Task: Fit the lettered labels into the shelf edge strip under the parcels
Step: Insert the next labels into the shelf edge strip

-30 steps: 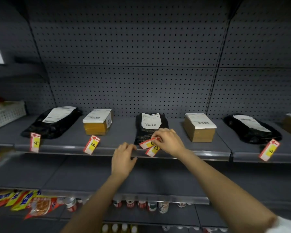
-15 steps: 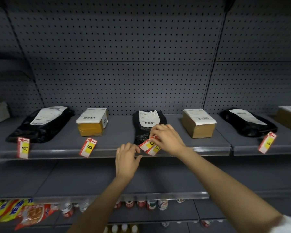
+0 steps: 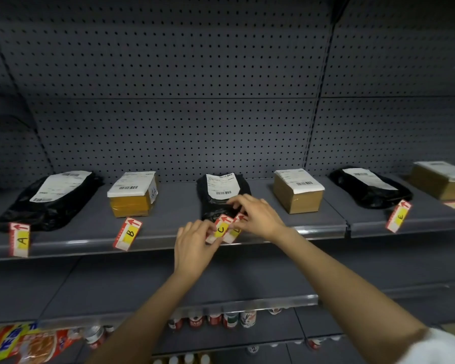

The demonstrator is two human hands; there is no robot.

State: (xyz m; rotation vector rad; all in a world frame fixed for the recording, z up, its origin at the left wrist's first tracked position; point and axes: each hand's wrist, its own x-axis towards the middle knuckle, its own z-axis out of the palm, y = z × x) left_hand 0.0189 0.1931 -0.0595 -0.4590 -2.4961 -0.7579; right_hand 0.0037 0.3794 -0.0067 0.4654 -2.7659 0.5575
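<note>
— How many does the head camera show?
— Six parcels, five lettered labels. Label A (image 3: 20, 240), label B (image 3: 128, 234) and label E (image 3: 399, 216) sit in the shelf edge strip (image 3: 63, 244), well apart from the hands.
— Room?
— Bare strip either side of the hands.
— The grip?
— The left hand (image 3: 193, 246) pinches label C (image 3: 220, 229); the right hand (image 3: 258, 215) pinches label D (image 3: 234, 229) just beside it, below the middle black parcel (image 3: 222, 195).

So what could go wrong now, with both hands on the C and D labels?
The C label and D label overlap between the left hand and right hand, so both might slide into the shelf edge strip together. D could also end up under the middle black parcel, not the brown box.
</note>
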